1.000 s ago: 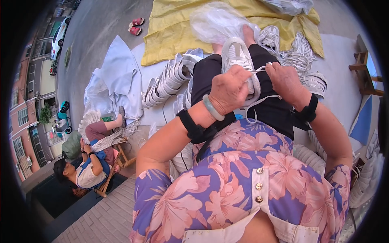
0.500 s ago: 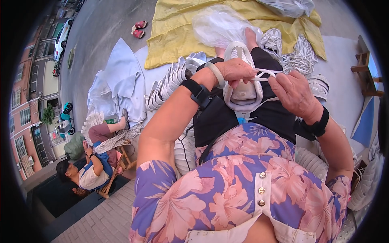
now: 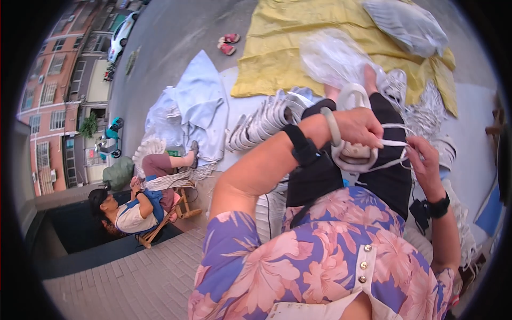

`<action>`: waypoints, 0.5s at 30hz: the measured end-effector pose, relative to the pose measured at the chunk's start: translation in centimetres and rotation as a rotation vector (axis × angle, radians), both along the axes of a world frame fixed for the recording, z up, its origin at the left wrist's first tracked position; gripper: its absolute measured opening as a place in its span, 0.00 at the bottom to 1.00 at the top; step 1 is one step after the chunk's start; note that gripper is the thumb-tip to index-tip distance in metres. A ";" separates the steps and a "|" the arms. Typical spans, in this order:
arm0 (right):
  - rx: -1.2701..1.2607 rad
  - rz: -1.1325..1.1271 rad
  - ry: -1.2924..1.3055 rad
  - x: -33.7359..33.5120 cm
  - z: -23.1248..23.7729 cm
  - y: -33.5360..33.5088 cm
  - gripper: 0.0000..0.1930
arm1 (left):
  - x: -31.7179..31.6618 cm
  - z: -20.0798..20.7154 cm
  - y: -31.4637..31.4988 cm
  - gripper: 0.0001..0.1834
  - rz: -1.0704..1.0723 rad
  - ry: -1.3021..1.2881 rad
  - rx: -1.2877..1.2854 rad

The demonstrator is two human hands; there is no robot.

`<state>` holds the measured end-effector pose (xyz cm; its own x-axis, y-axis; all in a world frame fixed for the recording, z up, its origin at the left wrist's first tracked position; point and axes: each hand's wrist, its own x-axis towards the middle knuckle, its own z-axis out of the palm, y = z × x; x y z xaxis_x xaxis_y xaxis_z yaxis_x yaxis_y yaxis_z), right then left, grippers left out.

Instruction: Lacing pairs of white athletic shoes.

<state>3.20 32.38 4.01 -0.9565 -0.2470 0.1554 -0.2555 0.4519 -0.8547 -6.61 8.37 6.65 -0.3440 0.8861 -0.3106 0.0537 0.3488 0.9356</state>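
A white sneaker [image 3: 354,98] sits between my thighs, its toe pointing away from me. My left hand [image 3: 360,127] lies across the middle of the shoe with its fingers closed on a white shoelace [image 3: 394,143]. From there the lace stretches rightward to my right hand [image 3: 425,160], which pinches it between thumb and fingers. Loose loops of lace hang above and below the stretched part. Part of the sneaker's upper is hidden behind my left hand.
Stacked white shoe parts [image 3: 258,128] lie to the left; another white sneaker [image 3: 394,85] and a bundle of white laces [image 3: 428,109] lie at the far right. Beyond are clear plastic [image 3: 333,56] and a yellow sheet [image 3: 277,48]. Another person [image 3: 133,210] sits at left.
The whole view has swung, so the scene sits further right. My right hand has moved away from the left and nearer my body, and the lace now forms wider loops.
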 end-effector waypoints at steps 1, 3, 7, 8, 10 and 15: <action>-0.367 -0.137 -0.275 0.5 -1.4 0.6 0.08 | -0.1 0.6 0.3 0.10 0.001 0.006 0.014; -0.718 -0.390 -0.385 0.6 -2.2 2.9 0.11 | -0.1 3.5 0.3 0.10 0.090 -0.068 0.070; -0.921 -0.431 -0.220 -0.3 -0.1 8.4 0.14 | -0.8 8.1 -1.0 0.11 0.345 -0.051 0.224; -0.917 -0.431 -0.209 -0.5 0.3 9.3 0.14 | -1.0 8.8 -1.9 0.11 0.437 -0.090 0.255; -0.887 -0.441 -0.171 -0.8 1.2 11.4 0.15 | -1.4 9.8 -3.8 0.11 0.533 -0.112 0.295; -0.877 -0.567 -0.099 -1.1 3.2 17.5 0.17 | -1.8 13.6 -10.0 0.12 1.013 -0.013 0.429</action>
